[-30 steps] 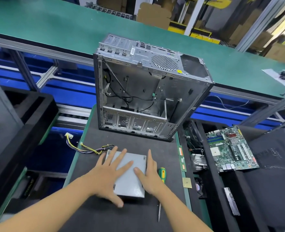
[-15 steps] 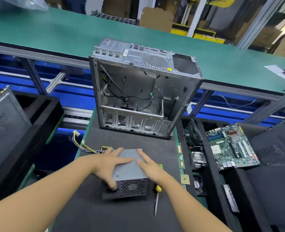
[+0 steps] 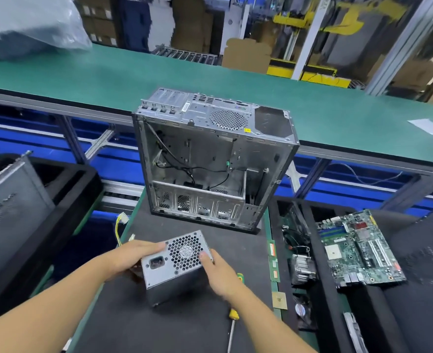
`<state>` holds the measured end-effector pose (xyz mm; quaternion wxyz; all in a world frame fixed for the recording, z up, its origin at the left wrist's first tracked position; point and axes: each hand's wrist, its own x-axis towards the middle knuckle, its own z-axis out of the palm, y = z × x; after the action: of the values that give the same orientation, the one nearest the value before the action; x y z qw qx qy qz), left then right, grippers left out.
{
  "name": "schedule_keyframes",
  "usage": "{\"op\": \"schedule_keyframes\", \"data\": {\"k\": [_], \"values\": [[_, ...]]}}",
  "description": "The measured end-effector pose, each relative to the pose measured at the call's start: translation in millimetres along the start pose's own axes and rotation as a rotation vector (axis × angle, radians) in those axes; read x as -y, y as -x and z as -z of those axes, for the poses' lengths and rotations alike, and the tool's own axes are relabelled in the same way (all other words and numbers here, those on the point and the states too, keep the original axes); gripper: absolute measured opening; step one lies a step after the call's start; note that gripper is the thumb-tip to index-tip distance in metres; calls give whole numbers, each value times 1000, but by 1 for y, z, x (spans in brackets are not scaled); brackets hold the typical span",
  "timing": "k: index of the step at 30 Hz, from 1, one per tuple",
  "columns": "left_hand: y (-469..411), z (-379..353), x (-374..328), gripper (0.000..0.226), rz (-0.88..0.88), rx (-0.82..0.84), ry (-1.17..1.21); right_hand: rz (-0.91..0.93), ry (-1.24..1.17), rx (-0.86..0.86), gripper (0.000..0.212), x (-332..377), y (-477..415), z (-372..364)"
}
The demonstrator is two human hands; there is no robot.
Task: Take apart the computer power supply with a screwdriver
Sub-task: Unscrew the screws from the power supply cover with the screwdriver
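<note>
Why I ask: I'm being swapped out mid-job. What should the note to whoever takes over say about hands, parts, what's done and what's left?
Left hand grips the power supply on its left side; right hand grips its right side, thumb on the fan grille.
The power supply is tipped up on the black mat, grille face toward you, cables trailing left.
The screwdriver lies on the mat under the right forearm, untouched.
Done: supply is out of the computer case behind it.
Left: pick up the screwdriver, undo the cover screws, open the housing.
</note>
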<state>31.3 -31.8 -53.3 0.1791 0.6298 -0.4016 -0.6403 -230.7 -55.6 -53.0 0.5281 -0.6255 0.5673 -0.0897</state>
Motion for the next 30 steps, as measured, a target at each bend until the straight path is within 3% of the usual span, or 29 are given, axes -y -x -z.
{"op": "schedule_keyframes", "data": {"k": [4,7,9,11,13,15,17,21,23,26,30], "values": [[2,-7,4,72,-19,-119,-2,-68,-81,-34,46,12,-2,-3],[7,-12,4,72,-65,-150,-32,-287,-268,-141,68,16,5,-15],[10,-16,2,71,-58,-168,-92,-421,-474,-146,72,21,13,-32],[14,-21,-1,67,-43,-177,-134,-443,-667,-107,73,27,13,-49],[18,-32,-4,56,-4,-130,-119,-422,-698,-141,92,36,7,-54],[19,-43,-3,45,74,-47,-71,-389,-584,-184,117,40,-2,-46],[23,-53,-4,39,146,75,37,-289,-366,-121,137,39,-9,-32],[37,-54,-6,59,155,295,224,-118,177,40,139,48,-17,-10],[38,-51,0,68,147,294,275,-101,396,101,146,64,-22,-9],[39,-56,11,61,120,287,361,-102,674,83,158,82,-28,-19],[34,-62,17,62,51,189,25,-138,795,-9,150,83,-34,-36]]}}
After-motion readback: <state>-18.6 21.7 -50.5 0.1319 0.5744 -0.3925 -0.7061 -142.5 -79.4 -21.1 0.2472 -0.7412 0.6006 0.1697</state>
